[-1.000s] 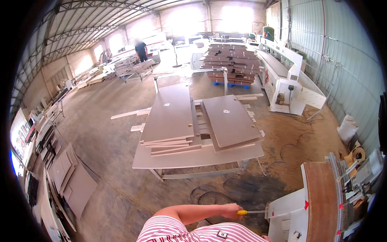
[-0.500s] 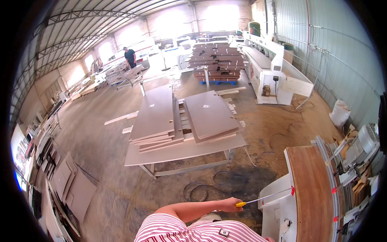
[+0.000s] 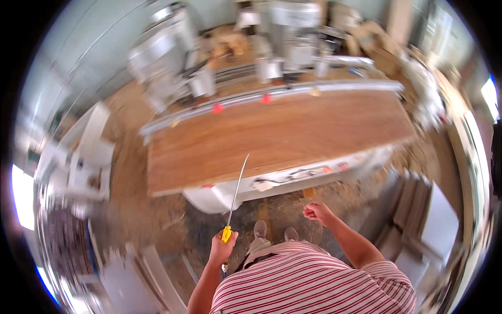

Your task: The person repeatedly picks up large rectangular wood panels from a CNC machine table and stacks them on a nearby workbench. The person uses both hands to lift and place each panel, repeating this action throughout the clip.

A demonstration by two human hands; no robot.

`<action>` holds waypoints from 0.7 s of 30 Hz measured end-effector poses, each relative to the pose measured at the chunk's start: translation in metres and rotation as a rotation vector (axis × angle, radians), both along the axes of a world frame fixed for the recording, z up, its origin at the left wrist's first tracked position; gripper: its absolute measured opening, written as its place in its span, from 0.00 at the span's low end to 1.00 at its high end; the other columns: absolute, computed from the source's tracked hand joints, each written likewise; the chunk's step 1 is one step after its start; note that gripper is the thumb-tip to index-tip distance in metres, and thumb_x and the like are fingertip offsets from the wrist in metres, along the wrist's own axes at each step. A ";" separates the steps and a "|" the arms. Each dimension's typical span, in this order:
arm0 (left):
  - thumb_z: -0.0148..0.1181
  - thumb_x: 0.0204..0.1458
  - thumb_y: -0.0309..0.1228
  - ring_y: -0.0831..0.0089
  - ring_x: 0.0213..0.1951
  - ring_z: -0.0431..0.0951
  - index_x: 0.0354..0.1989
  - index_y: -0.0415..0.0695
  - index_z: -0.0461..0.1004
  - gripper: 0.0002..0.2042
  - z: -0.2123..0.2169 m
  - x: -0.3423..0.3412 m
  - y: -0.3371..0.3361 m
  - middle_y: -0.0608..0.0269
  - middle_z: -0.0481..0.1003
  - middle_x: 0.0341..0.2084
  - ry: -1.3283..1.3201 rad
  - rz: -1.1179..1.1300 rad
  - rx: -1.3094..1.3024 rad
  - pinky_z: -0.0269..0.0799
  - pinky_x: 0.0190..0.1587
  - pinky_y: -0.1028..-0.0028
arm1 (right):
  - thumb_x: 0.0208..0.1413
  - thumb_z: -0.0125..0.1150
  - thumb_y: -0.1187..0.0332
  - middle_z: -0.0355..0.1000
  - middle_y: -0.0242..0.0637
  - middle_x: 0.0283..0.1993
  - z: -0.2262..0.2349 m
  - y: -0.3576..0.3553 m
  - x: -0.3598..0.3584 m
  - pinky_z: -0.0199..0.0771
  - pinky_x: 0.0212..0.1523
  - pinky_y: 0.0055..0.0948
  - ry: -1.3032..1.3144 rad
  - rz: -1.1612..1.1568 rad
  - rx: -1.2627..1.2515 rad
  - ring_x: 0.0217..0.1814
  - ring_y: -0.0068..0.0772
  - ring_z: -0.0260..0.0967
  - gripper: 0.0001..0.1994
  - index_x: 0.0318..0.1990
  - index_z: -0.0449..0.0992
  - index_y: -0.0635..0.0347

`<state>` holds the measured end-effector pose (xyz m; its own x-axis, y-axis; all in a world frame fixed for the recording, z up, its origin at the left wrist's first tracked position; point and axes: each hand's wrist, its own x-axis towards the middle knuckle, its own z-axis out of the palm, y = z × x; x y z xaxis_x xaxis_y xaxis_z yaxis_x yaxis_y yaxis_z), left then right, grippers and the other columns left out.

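Note:
My left hand (image 3: 221, 247) is wrapped round the yellow grip of an air blow gun (image 3: 227, 234). Its long thin metal nozzle points up and away, with the tip appearing over the near edge of a wooden-topped machine table (image 3: 282, 133). Below the fist, a fitting shows at the tool's lower end. My right hand (image 3: 317, 212) hangs in front of the machine's near side, fingers curled in, with nothing seen in them. It is apart from the machine.
Blurred machine heads (image 3: 295, 39) stand behind a metal rail (image 3: 272, 93) along the table's far edge. Stacked panels (image 3: 413, 214) lean at the right. More boards (image 3: 130, 282) lie at the lower left. A white machine (image 3: 81, 162) stands at the left.
My view has swung right, from the panel-laden bench to the wooden-topped machine, now straight ahead. The blow gun has come along in my left hand, and my right hand is now fully in sight.

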<state>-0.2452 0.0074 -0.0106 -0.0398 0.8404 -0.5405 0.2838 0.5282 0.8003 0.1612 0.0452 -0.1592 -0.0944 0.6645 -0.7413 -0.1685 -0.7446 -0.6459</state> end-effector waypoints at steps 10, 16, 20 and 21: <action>0.62 0.55 0.32 0.82 0.15 0.64 0.25 0.41 0.70 0.10 0.023 0.126 0.103 0.70 0.68 0.14 -0.146 -0.978 -0.088 0.58 0.18 0.78 | 0.59 0.56 0.61 0.78 0.34 0.35 -0.017 -0.181 -0.010 0.77 0.36 0.26 -0.108 -0.792 -0.109 0.34 0.26 0.76 0.10 0.39 0.76 0.59; 0.62 0.55 0.34 0.80 0.22 0.70 0.28 0.39 0.73 0.10 0.052 0.208 0.050 0.68 0.72 0.18 -0.020 -1.693 -0.053 0.66 0.27 0.76 | 0.58 0.56 0.63 0.77 0.35 0.32 -0.023 -0.323 -0.067 0.74 0.28 0.23 -0.205 -1.270 -0.244 0.29 0.25 0.75 0.09 0.37 0.76 0.59; 0.63 0.55 0.35 0.77 0.25 0.71 0.30 0.37 0.75 0.12 0.057 0.263 0.012 0.63 0.75 0.21 0.025 -1.996 -0.038 0.68 0.31 0.73 | 0.58 0.56 0.62 0.76 0.34 0.29 -0.064 -0.428 -0.095 0.73 0.26 0.27 -0.171 -1.645 -0.345 0.25 0.24 0.73 0.10 0.37 0.75 0.58; 0.62 0.55 0.35 0.76 0.24 0.71 0.30 0.37 0.75 0.12 0.059 0.278 0.001 0.62 0.75 0.21 0.054 -2.069 -0.015 0.68 0.31 0.72 | 0.57 0.58 0.61 0.75 0.34 0.28 -0.066 -0.457 -0.096 0.73 0.25 0.28 -0.239 -1.731 -0.362 0.23 0.25 0.72 0.10 0.36 0.75 0.59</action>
